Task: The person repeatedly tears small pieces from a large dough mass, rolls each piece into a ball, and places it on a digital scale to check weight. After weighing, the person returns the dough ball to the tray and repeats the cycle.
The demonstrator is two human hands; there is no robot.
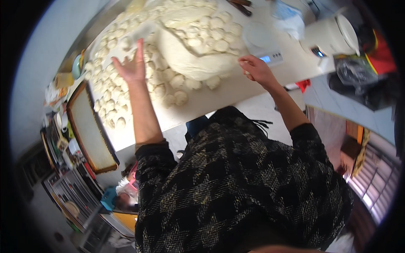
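Observation:
My left hand is spread open over the left part of the worktop, palm showing and fingers apart. Just past its fingertips is a blurred dough ball; whether it rests on the table or is in the air cannot be told. My right hand is curled beside the front edge of a digital kitchen scale. A small pale bit shows at its fingers, too blurred to name. Between my hands lies a large slab of dough, folded and uneven. Many dough balls cover the worktop around it.
A rusty-rimmed baking tray leans at the table's left end. Beyond the scale stand a white bucket-like container and a plastic bag. Dark-handled tools lie at the far edge. Another person is low at left.

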